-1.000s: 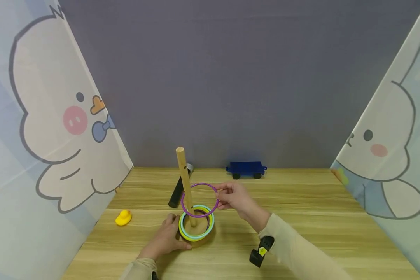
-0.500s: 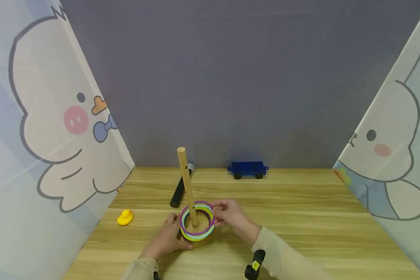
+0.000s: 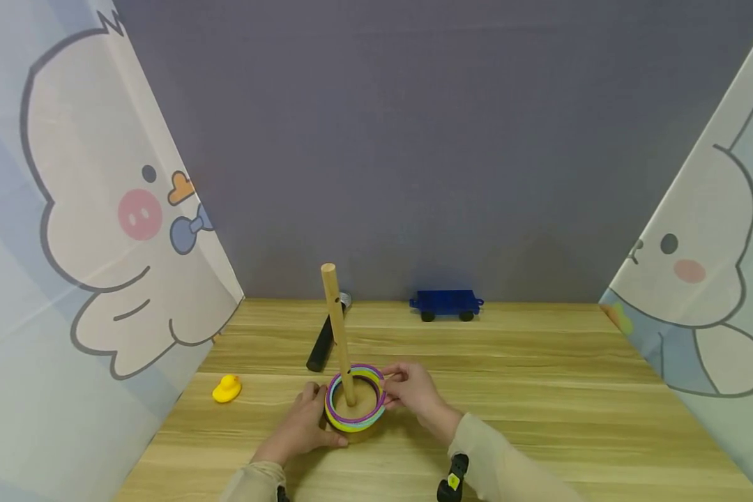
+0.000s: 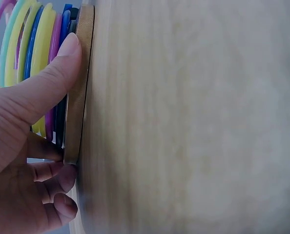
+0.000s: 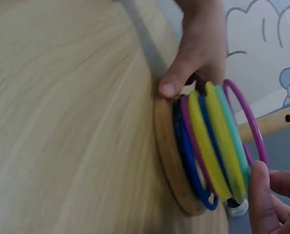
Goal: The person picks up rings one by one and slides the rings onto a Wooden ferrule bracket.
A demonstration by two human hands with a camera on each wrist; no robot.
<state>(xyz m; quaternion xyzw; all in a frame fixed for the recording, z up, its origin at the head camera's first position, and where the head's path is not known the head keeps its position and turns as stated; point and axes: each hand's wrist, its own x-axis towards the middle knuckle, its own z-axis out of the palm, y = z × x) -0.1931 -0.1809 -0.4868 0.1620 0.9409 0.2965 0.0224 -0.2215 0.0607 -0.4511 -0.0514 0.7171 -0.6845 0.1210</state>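
A wooden peg (image 3: 334, 307) rises from a round wooden base (image 5: 167, 141) on the table. Around it lies a stack of coloured rings, with blue, purple and yellow ones below a turquoise ring (image 5: 232, 126). My left hand (image 3: 304, 424) grips the base's edge from the left, thumb in front, fingers behind. Between thumb and fingertips my right hand (image 3: 417, 395) pinches a thin purple ring (image 5: 256, 129) at its right side. That ring encircles the peg at the top of the stack, slightly tilted, with a gap to the turquoise ring in the right wrist view.
A yellow rubber duck (image 3: 226, 389) sits left of the left hand. Behind the peg lies a black microphone (image 3: 322, 346), and a blue toy wagon (image 3: 447, 302) stands at the table's back edge. A grey cloth (image 3: 401, 153) hangs behind, with printed cloths either side.
My right hand has brought the purple ring down along the peg from above the stack to its top. The left hand has kept its hold on the base.
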